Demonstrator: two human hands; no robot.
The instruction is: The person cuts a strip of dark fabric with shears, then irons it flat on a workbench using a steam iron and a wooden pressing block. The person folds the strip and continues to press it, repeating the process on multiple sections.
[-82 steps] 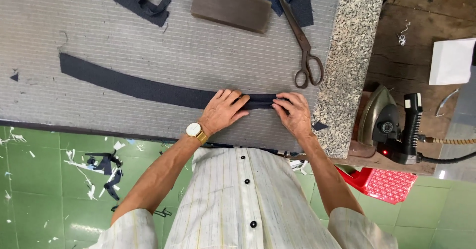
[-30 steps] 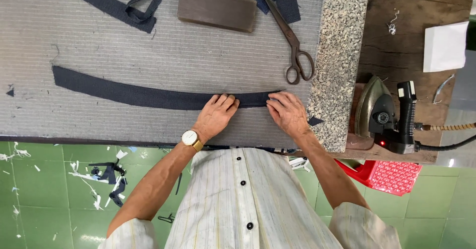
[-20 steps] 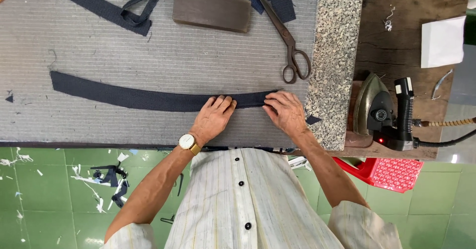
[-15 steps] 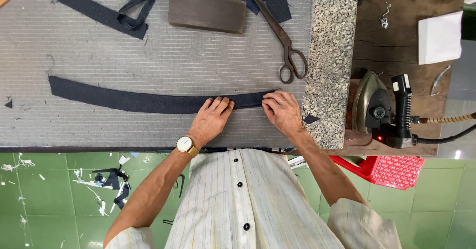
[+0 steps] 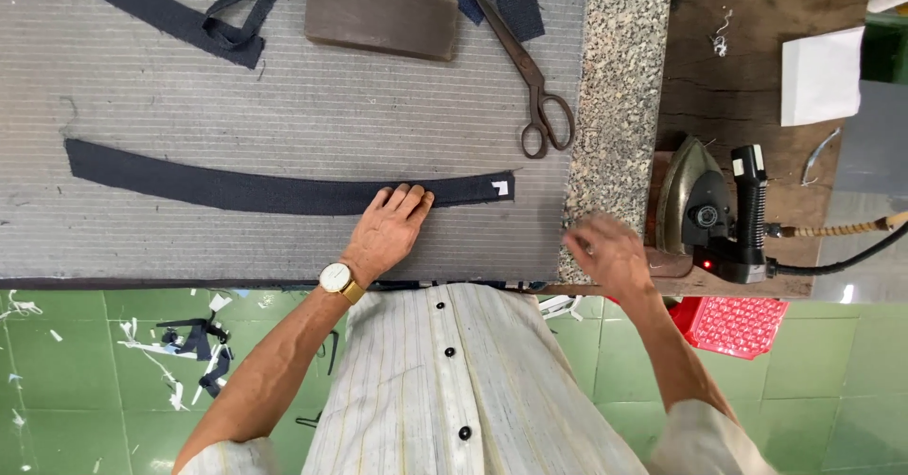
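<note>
A long, slightly curved dark navy fabric strip (image 5: pixel 246 189) lies flat on the grey striped pad (image 5: pixel 189 96). My left hand (image 5: pixel 388 229), with a wristwatch, presses flat on the strip near its right end. A small white tag shows at the strip's right tip. My right hand (image 5: pixel 605 253) is off the strip, blurred, over the granite table edge (image 5: pixel 619 106), fingers apart and holding nothing. It is near the electric iron (image 5: pixel 709 212), which stands to the right on a wooden shelf.
Scissors (image 5: pixel 530 82) lie near the pad's right edge, beside a brown block (image 5: pixel 380 17) and more navy fabric pieces (image 5: pixel 189 11). White paper (image 5: pixel 821 76) sits on the wooden shelf. A red basket (image 5: pixel 733 325) and fabric scraps lie on the green floor.
My right hand has left the strip's right end and moved right toward the iron. My left hand stays pressing on the strip.
</note>
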